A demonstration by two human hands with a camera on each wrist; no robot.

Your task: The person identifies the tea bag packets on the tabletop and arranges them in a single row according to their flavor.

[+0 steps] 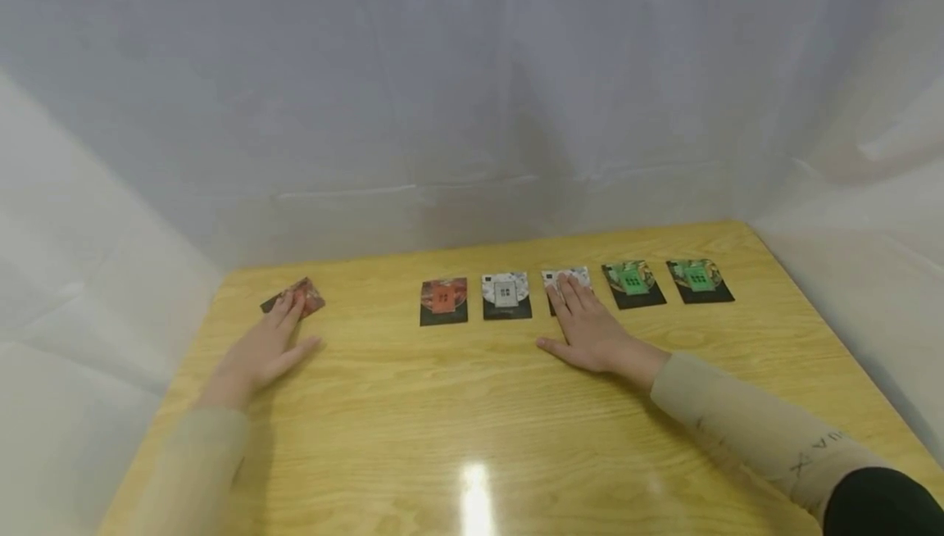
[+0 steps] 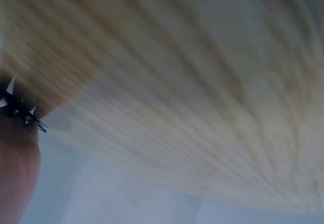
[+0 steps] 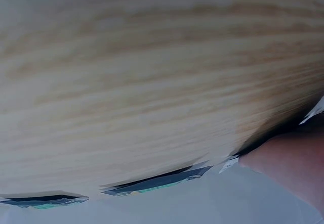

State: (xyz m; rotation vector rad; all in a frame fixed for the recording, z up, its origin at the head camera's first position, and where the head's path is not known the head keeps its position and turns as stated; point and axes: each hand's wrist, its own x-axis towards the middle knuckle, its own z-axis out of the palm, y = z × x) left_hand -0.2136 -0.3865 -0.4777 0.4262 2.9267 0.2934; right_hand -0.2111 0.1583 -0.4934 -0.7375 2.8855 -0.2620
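Note:
At the table's far left, my left hand (image 1: 258, 353) lies with straight fingers over a flat red-and-black packet (image 1: 313, 298), which sits askew and is partly covered. My right hand (image 1: 590, 329) rests its extended fingers on a white-and-black packet (image 1: 578, 275), hiding most of its front; the thumb spreads out to the left on the wood. Directly left of that one is a second white packet (image 1: 506, 296), then another red one (image 1: 443, 300). In the right wrist view the fingers (image 3: 288, 168) overlap the edge of the covered packet.
To the right of my right hand, two green-and-black packets (image 1: 633, 282) continue the row along the back of the wooden table (image 1: 413, 405). Pale sheeting (image 1: 442, 110) hangs behind the table and at both sides. Light glares off the front of the tabletop.

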